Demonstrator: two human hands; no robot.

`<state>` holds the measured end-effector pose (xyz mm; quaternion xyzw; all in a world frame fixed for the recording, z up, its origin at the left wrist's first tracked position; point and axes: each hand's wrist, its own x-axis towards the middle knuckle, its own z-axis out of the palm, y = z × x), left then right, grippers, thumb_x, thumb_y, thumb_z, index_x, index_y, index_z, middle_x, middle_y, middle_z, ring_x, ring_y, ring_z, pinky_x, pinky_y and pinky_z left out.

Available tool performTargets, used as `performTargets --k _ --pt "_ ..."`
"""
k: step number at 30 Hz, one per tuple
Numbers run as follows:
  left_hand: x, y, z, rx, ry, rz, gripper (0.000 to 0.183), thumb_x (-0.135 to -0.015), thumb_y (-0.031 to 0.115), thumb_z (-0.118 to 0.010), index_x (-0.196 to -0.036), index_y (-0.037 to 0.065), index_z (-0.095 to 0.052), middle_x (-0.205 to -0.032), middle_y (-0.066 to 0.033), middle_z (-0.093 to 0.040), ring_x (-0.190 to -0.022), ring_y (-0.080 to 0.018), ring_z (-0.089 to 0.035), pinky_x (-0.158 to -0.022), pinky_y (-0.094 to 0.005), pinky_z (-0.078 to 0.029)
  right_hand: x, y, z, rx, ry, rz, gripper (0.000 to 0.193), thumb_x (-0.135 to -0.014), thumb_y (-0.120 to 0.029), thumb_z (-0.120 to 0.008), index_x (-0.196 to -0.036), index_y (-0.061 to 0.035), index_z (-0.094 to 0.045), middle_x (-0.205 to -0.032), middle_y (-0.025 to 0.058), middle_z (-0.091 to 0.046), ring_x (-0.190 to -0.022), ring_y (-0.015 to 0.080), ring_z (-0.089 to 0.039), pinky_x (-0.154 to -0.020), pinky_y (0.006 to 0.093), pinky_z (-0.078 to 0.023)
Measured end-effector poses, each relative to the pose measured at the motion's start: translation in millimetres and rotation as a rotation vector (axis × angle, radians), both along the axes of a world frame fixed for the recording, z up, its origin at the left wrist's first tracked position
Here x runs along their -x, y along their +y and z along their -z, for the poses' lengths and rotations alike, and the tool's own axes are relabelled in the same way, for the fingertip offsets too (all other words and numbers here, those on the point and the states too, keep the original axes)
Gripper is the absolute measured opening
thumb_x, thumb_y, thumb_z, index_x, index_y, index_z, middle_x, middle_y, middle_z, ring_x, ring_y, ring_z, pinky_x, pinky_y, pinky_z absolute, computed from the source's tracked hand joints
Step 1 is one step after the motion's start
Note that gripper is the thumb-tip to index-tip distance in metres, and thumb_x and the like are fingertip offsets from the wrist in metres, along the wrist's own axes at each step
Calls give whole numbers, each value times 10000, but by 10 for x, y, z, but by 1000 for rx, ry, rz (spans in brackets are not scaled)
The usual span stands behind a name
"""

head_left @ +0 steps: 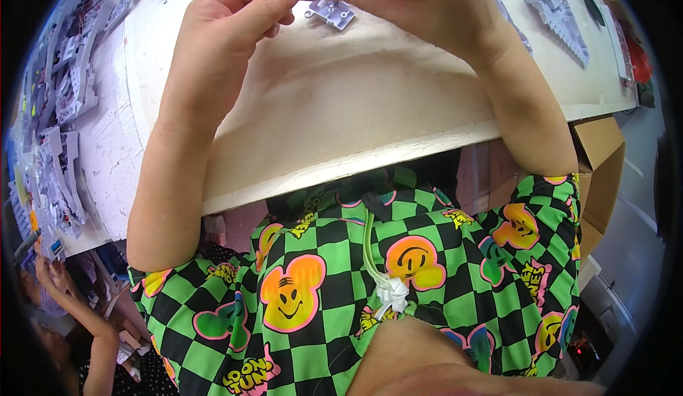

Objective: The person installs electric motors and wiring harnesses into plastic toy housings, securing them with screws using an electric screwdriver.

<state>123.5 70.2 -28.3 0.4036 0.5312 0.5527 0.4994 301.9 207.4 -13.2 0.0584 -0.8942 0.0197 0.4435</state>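
My left hand point(238, 15) and my right hand point(434, 12) meet at the top edge of the view, above the white table point(341, 111). The fingertips of both are pinched together. What sits between them is too small and too hidden to name. Just below my right thumb is a small grey plastic part point(332, 14) with round posts and holes. Whether it lies on the table or is held cannot be told. Bits of blue and grey show behind my right fingers, mostly covered by them.
Many grey plastic housings point(67, 83) crowd the table's left side. At the right lie a toothed grey piece point(558, 22) with thin wires and a small black object point(593, 9). A cardboard box point(597, 175) stands below the right edge. Another person's hands point(53, 275) work at lower left.
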Motion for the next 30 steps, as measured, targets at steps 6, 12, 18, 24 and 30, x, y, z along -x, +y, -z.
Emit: performTargets --k 6,12,18,24,30 --pt "-248 74 109 -367 987 -84 396 -817 229 -733 -1150 35 -643 -1036 -55 -658 -936 -174 -580 -868 -297 -424 -98 101 -44 142 -172 107 108 -728 -127 -768 -795 -98 -690 -815 28 -683 -754 188 -641 -722 307 -445" --pt "-240 112 157 -245 1393 -44 432 -737 289 -791 -1083 67 -660 -1065 -89 -629 -1042 -276 -569 -936 -390 -411 -135 95 -30 173 -331 109 107 -742 -129 -759 -831 -106 -704 -929 41 -682 -900 205 -627 -821 340 -445" --pt "-215 41 -21 -134 1170 14 372 -772 230 -765 -1090 60 -672 -1030 -134 -601 -1011 -307 -548 -926 -405 -404 -125 -31 -95 210 -417 100 97 -753 -142 -753 -839 -130 -710 -1032 55 -665 -1012 227 -591 -906 366 -423" --pt "-242 38 -35 -136 1120 11 364 -770 238 -767 -1079 64 -685 -1054 -141 -598 -1031 -301 -539 -924 -401 -410 -76 14 57 148 -375 77 103 -749 -148 -757 -844 -138 -717 -1051 50 -667 -1023 226 -583 -919 366 -423" --pt "-234 90 -29 -80 1073 29 353 -765 238 -771 -1062 63 -695 -1041 -136 -605 -1014 -294 -544 -915 -400 -411 -59 -39 35 213 -427 119 102 -756 -163 -755 -849 -134 -722 -1051 50 -672 -1014 219 -587 -919 360 -423"
